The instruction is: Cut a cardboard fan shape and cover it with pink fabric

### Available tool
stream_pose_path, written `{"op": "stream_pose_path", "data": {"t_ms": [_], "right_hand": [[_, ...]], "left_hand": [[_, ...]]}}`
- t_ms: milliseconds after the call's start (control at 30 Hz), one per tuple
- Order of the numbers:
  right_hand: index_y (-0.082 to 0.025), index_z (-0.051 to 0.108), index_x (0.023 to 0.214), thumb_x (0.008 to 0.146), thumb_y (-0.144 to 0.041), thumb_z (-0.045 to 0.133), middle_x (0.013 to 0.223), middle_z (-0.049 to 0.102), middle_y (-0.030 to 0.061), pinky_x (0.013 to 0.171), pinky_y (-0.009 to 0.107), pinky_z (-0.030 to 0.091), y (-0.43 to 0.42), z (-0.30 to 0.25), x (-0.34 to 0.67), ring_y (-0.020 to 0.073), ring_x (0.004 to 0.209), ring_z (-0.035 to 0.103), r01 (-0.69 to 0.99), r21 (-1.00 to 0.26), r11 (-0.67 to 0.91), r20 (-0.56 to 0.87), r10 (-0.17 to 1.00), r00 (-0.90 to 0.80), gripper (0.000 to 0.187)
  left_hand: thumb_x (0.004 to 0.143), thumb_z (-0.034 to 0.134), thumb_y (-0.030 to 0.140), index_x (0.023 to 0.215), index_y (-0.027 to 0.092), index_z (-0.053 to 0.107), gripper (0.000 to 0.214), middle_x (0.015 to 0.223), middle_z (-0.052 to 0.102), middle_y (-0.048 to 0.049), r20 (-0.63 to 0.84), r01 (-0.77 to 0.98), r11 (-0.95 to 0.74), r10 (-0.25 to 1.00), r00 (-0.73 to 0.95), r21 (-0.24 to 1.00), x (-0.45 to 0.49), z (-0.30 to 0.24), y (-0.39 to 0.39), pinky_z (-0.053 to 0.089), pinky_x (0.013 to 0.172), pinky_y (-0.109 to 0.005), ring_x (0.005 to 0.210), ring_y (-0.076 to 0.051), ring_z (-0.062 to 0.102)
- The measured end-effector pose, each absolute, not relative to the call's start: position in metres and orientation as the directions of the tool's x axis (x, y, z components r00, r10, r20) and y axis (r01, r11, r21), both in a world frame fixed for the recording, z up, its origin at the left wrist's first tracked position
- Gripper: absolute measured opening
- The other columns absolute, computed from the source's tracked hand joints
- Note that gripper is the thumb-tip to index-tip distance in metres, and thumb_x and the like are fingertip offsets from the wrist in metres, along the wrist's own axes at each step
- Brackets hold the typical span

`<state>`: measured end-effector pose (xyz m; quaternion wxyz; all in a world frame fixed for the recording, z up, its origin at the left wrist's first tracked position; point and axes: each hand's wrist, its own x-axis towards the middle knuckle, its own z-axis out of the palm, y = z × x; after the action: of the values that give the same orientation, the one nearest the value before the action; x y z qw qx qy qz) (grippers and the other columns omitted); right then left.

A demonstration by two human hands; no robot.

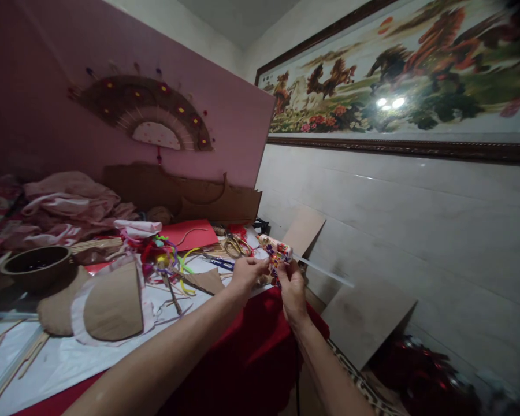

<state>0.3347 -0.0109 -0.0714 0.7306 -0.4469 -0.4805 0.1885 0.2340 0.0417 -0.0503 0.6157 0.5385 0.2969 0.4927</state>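
Both my hands meet at the table's right edge on a patterned glue gun (275,251) with a clear glue stick (325,270) poking out to the right. My right hand (292,287) grips the gun's handle from below, fingers wrapped round it. My left hand (247,273) pinches the gun's body from the left. Scissors (235,245) lie just behind my left hand.
A red cloth (251,346) drapes the table edge. On the table lie brown fan-shaped pieces (112,303), coloured pipe cleaners (169,257), a dark bowl (37,264), wooden sticks (13,361) and pink fabric (69,202). Cardboard sheets (364,318) lean against the right wall.
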Motion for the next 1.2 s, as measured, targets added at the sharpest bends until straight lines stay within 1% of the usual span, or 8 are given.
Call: {"op": "stream_pose_path", "data": {"t_ms": [133, 333, 467, 633, 833, 1000, 1100, 1200], "right_hand": [[-0.022, 0.058, 0.104, 0.083, -0.039, 0.056, 0.102, 0.064, 0.0035, 0.086, 0.033, 0.043, -0.011, -0.074, 0.336, 0.0195, 0.096, 0.058, 0.129, -0.851, 0.509, 0.507, 0.732, 0.456, 0.027], [-0.019, 0.058, 0.099, 0.079, -0.043, 0.059, 0.096, 0.065, 0.0033, 0.076, 0.03, 0.045, -0.003, -0.08, 0.337, 0.0184, 0.085, 0.059, -0.009, -0.894, 0.448, 0.375, 0.76, 0.531, 0.031], [-0.019, 0.058, 0.101, 0.077, -0.043, 0.061, 0.098, 0.066, 0.0035, 0.078, 0.03, 0.045, 0.0, -0.087, 0.334, 0.0187, 0.088, 0.059, -0.135, -0.873, 0.468, 0.33, 0.772, 0.543, 0.035], [-0.019, 0.057, 0.102, 0.077, -0.044, 0.061, 0.08, 0.064, 0.0005, 0.056, 0.024, 0.041, -0.003, -0.089, 0.335, 0.0132, 0.063, 0.054, -0.234, -0.856, 0.461, 0.293, 0.806, 0.514, 0.035], [-0.019, 0.058, 0.096, 0.073, -0.045, 0.064, 0.071, 0.061, -0.0011, 0.05, 0.023, 0.036, -0.004, -0.087, 0.337, 0.0115, 0.054, 0.049, -0.25, -0.862, 0.44, 0.263, 0.811, 0.523, 0.035], [-0.019, 0.059, 0.1, 0.073, -0.044, 0.065, 0.078, 0.064, 0.0003, 0.053, 0.023, 0.038, -0.003, -0.089, 0.337, 0.0125, 0.061, 0.052, -0.23, -0.859, 0.457, 0.28, 0.796, 0.536, 0.038], [-0.018, 0.059, 0.095, 0.071, -0.044, 0.066, 0.073, 0.062, -0.0012, 0.051, 0.023, 0.037, -0.004, -0.088, 0.337, 0.0113, 0.057, 0.05, -0.229, -0.871, 0.434, 0.25, 0.793, 0.555, 0.036], [-0.018, 0.058, 0.091, 0.066, -0.044, 0.069, 0.07, 0.06, -0.0023, 0.049, 0.022, 0.036, -0.004, -0.085, 0.337, 0.0107, 0.056, 0.049, -0.259, -0.868, 0.424, 0.203, 0.779, 0.594, 0.038]], "left_hand": [[0.048, 0.077, 0.047, 0.047, 0.014, 0.061, 0.036, 0.047, 0.059, -0.0039, 0.179, -0.293, -0.079, 0.926, 0.334, 0.953, 0.233, -0.046, 0.037, 0.039, 0.052, -0.026, 0.046, -0.012, 0.05], [0.057, 0.072, 0.041, 0.054, 0.016, 0.061, 0.027, 0.053, 0.057, 0.0011, 0.284, -0.357, -0.185, 0.926, 0.248, 0.916, 0.221, -0.04, 0.027, 0.038, 0.057, -0.024, 0.054, -0.011, 0.048], [0.065, 0.067, 0.047, 0.058, 0.015, 0.063, 0.032, 0.059, 0.06, -0.0009, 0.314, -0.362, -0.222, 0.924, 0.218, 0.905, 0.216, -0.046, 0.026, 0.04, 0.062, -0.025, 0.061, -0.014, 0.052], [0.07, 0.063, 0.047, 0.058, 0.016, 0.062, 0.033, 0.06, 0.061, -0.0017, 0.318, -0.312, -0.273, 0.942, 0.104, 0.91, 0.211, -0.051, 0.028, 0.04, 0.065, -0.026, 0.062, -0.014, 0.052], [0.067, 0.066, 0.043, 0.058, 0.017, 0.055, 0.029, 0.061, 0.058, 0.0004, 0.293, -0.323, -0.284, 0.956, -0.021, 0.903, 0.206, -0.048, 0.037, 0.037, 0.059, -0.024, 0.061, -0.012, 0.049], [0.066, 0.064, 0.05, 0.066, 0.017, 0.051, 0.035, 0.065, 0.063, -0.0033, 0.23, -0.438, -0.163, 0.967, 0.106, 0.884, 0.206, -0.035, 0.05, 0.037, 0.049, -0.023, 0.057, -0.013, 0.055], [0.063, 0.065, 0.052, 0.065, 0.018, 0.046, 0.038, 0.054, 0.057, 0.0009, 0.216, -0.506, -0.098, 0.96, 0.18, 0.857, 0.206, -0.022, 0.06, 0.036, 0.045, -0.022, 0.048, -0.01, 0.051], [0.062, 0.065, 0.052, 0.065, 0.02, 0.043, 0.039, 0.045, 0.047, 0.0063, 0.242, -0.496, -0.135, 0.958, 0.157, 0.858, 0.204, -0.011, 0.075, 0.033, 0.041, -0.021, 0.04, -0.008, 0.046]]}}
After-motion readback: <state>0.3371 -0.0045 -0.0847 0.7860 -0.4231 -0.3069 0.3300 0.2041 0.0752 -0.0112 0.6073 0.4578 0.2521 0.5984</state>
